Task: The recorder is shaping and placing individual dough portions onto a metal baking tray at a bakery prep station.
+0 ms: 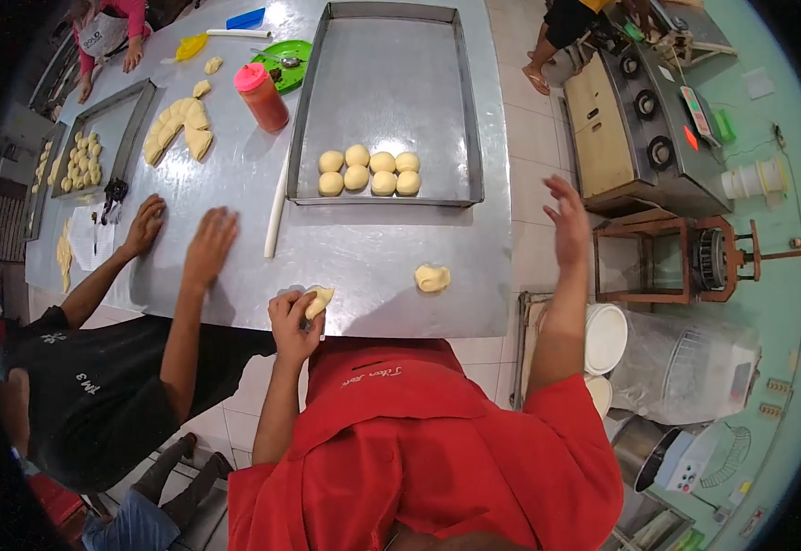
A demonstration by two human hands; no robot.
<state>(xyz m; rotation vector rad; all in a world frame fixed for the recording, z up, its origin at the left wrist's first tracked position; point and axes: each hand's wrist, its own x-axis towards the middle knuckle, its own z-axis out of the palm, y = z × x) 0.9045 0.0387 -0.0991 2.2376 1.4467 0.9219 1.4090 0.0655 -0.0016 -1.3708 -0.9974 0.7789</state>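
Note:
At the table's near edge my left hand (293, 323) is closed on a small piece of pale dough (319, 301). My right hand (567, 219) is raised off to the right, past the table's edge, its fingers spread with nothing in them. Between the two, a second dough piece (432, 278), uneven on top, lies on the metal table (373, 241). Beyond it stands a large rectangular baking tray (382, 92) with several smooth dough balls (382, 163) in rows at its near end.
A white rod (277, 207) lies along the tray's left side. Farther back are a red squeeze bottle (263, 99), a green plate (290, 62) and a curved row of cut dough (178, 127). At left, a co-worker in black has both hands (212, 243) over the table.

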